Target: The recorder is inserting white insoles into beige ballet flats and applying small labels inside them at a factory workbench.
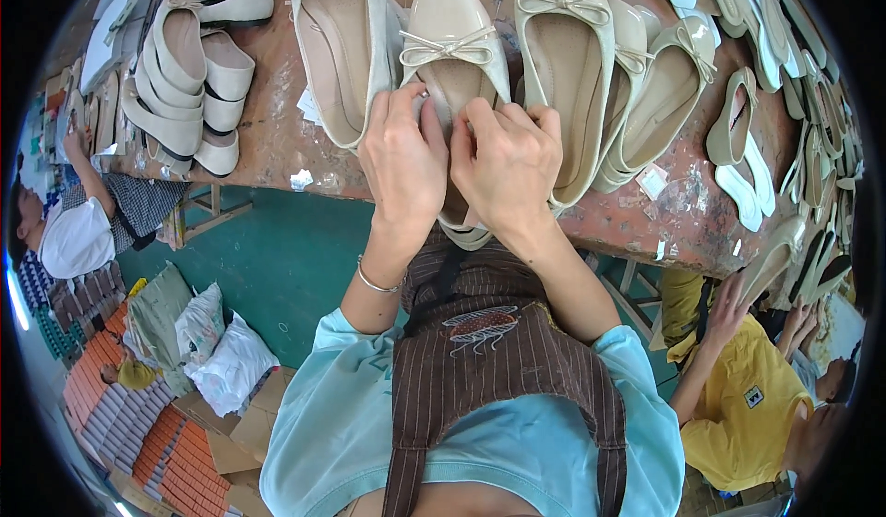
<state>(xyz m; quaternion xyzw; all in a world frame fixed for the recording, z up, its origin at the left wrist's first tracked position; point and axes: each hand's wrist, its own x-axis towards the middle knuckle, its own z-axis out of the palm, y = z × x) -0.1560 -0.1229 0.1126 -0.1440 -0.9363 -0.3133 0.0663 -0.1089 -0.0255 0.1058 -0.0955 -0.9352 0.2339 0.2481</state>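
A cream ballet flat point(452, 9) with a glossy toe and a thin bow lies in front of me, its toe pointing away. My left hand point(404, 157) has curled fingers at the left side of its opening. Across from it, my right hand point(509, 164) bends its fingers over the right side, close to the insole. Both hands appear closed on the shoe; the fingertips are partly hidden. Just left is another bow flat point(363, 55), lighter and matte. A glossy bow flat point(600, 46) stands close on the right. The heel end of the middle shoe is mostly covered by my hands.
Stacked flats point(175, 102) stand at the table's left. More bow flats point(669, 102), a small shoe point(722, 134) and white insoles point(736, 194) lie right. A worker in yellow point(752, 415) holds a shoe; another person point(83, 235) works far left. White bags point(231, 360) lie on the floor.
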